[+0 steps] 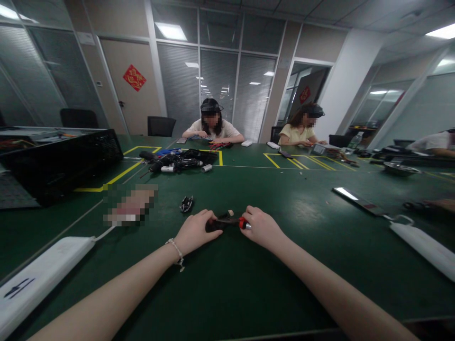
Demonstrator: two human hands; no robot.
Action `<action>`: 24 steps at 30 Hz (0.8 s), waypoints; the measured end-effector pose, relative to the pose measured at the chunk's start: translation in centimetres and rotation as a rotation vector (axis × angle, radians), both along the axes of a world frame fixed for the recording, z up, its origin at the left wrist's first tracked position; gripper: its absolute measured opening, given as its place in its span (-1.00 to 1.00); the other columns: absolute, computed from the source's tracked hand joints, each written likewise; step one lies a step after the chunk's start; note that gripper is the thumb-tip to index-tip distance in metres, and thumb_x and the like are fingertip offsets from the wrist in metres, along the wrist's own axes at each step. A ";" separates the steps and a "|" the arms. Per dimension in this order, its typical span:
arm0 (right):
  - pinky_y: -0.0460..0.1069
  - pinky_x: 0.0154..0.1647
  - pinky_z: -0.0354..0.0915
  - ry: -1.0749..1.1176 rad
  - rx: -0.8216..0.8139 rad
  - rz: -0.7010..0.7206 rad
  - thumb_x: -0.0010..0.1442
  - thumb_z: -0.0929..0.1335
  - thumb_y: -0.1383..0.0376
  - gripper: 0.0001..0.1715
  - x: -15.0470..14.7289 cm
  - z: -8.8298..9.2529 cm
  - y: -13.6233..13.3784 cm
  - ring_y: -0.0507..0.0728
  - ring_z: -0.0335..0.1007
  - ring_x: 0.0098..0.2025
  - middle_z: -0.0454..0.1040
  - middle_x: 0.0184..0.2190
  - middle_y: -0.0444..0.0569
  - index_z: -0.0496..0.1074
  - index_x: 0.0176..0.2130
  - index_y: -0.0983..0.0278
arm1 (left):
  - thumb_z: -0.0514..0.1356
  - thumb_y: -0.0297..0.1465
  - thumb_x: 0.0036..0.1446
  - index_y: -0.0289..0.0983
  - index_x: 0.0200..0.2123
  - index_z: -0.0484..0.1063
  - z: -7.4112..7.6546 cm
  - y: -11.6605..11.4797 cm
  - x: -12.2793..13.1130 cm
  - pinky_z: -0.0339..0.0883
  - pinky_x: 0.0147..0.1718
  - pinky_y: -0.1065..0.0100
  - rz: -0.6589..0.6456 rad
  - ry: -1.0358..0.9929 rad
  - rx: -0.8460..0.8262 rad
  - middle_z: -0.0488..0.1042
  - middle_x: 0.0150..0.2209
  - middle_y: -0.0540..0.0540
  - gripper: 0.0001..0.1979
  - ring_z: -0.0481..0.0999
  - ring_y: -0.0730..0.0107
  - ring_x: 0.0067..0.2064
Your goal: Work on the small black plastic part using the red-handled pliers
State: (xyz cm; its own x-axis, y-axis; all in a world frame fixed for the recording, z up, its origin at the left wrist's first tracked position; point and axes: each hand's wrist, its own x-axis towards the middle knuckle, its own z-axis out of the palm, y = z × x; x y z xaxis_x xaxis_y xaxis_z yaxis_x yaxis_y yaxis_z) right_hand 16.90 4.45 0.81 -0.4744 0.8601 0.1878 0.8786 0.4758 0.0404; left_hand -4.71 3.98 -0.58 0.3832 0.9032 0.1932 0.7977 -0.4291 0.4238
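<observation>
My left hand, with a bracelet at the wrist, is closed around a small black part on or just above the green table. Closed too is my right hand, gripping a tool with a red collar and silver end. A dark, narrow piece spans the gap between both hands; whether it belongs to the tool or the part I cannot tell. Just beyond lies a small beige bit. A small black-and-silver shell-like piece rests to the left of my left hand.
White power banks lie at left and right, cabled to a blurred-out phone-like object and a dark phone. A black computer case stands left. Tangled cables lie ahead. Several co-workers sit across and right; a metal bowl is right.
</observation>
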 end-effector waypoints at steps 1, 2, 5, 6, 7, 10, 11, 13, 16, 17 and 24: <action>-0.07 -0.23 0.24 0.002 -0.001 0.000 0.02 0.29 0.23 -0.73 0.0 0.0 0.0 0.10 0.26 -0.22 0.33 -0.24 0.02 0.40 -0.25 0.30 | 0.13 -0.14 -0.04 -0.23 -0.32 0.33 0.0 0.0 0.0 0.20 -0.39 0.36 -0.001 -0.002 -0.001 0.36 -0.31 -0.03 -0.70 0.39 0.32 -0.33; -0.07 -0.24 0.24 0.006 0.000 0.002 0.02 0.29 0.23 -0.73 0.0 0.0 0.0 0.10 0.26 -0.22 0.33 -0.24 0.02 0.40 -0.25 0.30 | 0.13 -0.14 -0.04 -0.23 -0.32 0.33 0.0 0.0 0.0 0.21 -0.40 0.36 -0.001 -0.004 0.000 0.36 -0.31 -0.03 -0.70 0.39 0.33 -0.34; -0.07 -0.26 0.25 0.012 0.006 0.007 0.02 0.29 0.22 -0.72 0.1 0.0 0.0 0.10 0.27 -0.23 0.33 -0.25 0.02 0.40 -0.25 0.30 | 0.14 -0.14 -0.04 -0.23 -0.32 0.33 0.0 0.0 0.0 0.21 -0.40 0.35 0.001 -0.006 0.008 0.36 -0.32 -0.02 -0.71 0.39 0.33 -0.34; -0.07 -0.26 0.25 0.011 0.005 0.008 0.02 0.29 0.22 -0.72 0.1 0.0 0.0 0.10 0.27 -0.23 0.33 -0.26 0.01 0.40 -0.25 0.30 | 0.14 -0.15 -0.04 -0.23 -0.32 0.33 0.0 0.0 0.0 0.22 -0.39 0.35 0.002 -0.005 0.007 0.36 -0.32 -0.02 -0.71 0.39 0.33 -0.34; -0.07 -0.27 0.25 0.010 0.005 0.008 0.02 0.29 0.22 -0.72 0.1 0.0 0.0 0.10 0.27 -0.23 0.33 -0.26 0.01 0.40 -0.25 0.30 | 0.14 -0.16 -0.04 -0.23 -0.32 0.33 0.1 0.0 0.0 0.22 -0.39 0.35 0.005 -0.004 0.003 0.36 -0.32 -0.03 -0.72 0.39 0.33 -0.34; -0.07 -0.26 0.25 0.006 0.004 0.007 0.03 0.28 0.23 -0.73 0.0 0.1 0.0 0.09 0.27 -0.22 0.33 -0.25 0.01 0.40 -0.25 0.30 | 0.15 -0.17 -0.04 -0.23 -0.32 0.33 0.2 -0.1 0.1 0.22 -0.39 0.35 0.017 0.004 -0.022 0.36 -0.30 -0.04 -0.72 0.39 0.32 -0.33; -0.08 -0.26 0.25 0.005 0.004 0.006 0.03 0.28 0.23 -0.74 0.0 0.1 0.0 0.09 0.27 -0.22 0.33 -0.25 0.02 0.40 -0.26 0.30 | 0.14 -0.17 -0.04 -0.24 -0.32 0.33 0.2 -0.1 0.1 0.22 -0.39 0.35 0.019 0.006 -0.025 0.36 -0.30 -0.04 -0.72 0.39 0.32 -0.33; -0.08 -0.26 0.25 0.011 0.004 0.008 0.03 0.28 0.23 -0.74 0.0 0.1 0.0 0.09 0.27 -0.23 0.33 -0.24 0.01 0.40 -0.27 0.30 | 0.14 -0.16 -0.04 -0.24 -0.32 0.33 0.2 -0.1 0.1 0.22 -0.39 0.36 0.013 0.004 -0.018 0.35 -0.31 -0.03 -0.71 0.39 0.32 -0.33; -0.08 -0.27 0.25 0.018 0.012 0.018 0.03 0.28 0.23 -0.73 0.1 0.0 0.0 0.08 0.27 -0.25 0.33 -0.26 0.01 0.40 -0.26 0.30 | 0.13 -0.15 -0.03 -0.23 -0.32 0.32 0.1 0.0 0.0 0.21 -0.40 0.36 0.002 0.002 -0.006 0.35 -0.31 -0.02 -0.71 0.39 0.33 -0.33; -0.08 -0.27 0.25 0.014 0.016 0.020 0.03 0.28 0.23 -0.73 0.1 -0.1 0.1 0.08 0.27 -0.25 0.33 -0.26 0.01 0.40 -0.26 0.30 | 0.13 -0.15 -0.04 -0.23 -0.32 0.32 0.0 0.0 0.0 0.21 -0.40 0.36 0.003 0.004 -0.003 0.35 -0.31 -0.02 -0.71 0.39 0.33 -0.33; -0.07 -0.25 0.24 0.000 0.016 0.018 0.03 0.28 0.22 -0.72 0.1 -0.1 0.1 0.09 0.27 -0.23 0.33 -0.25 0.02 0.40 -0.25 0.30 | 0.14 -0.16 -0.04 -0.23 -0.32 0.32 0.1 0.0 0.1 0.21 -0.38 0.35 0.018 0.023 -0.010 0.36 -0.31 -0.03 -0.71 0.39 0.31 -0.32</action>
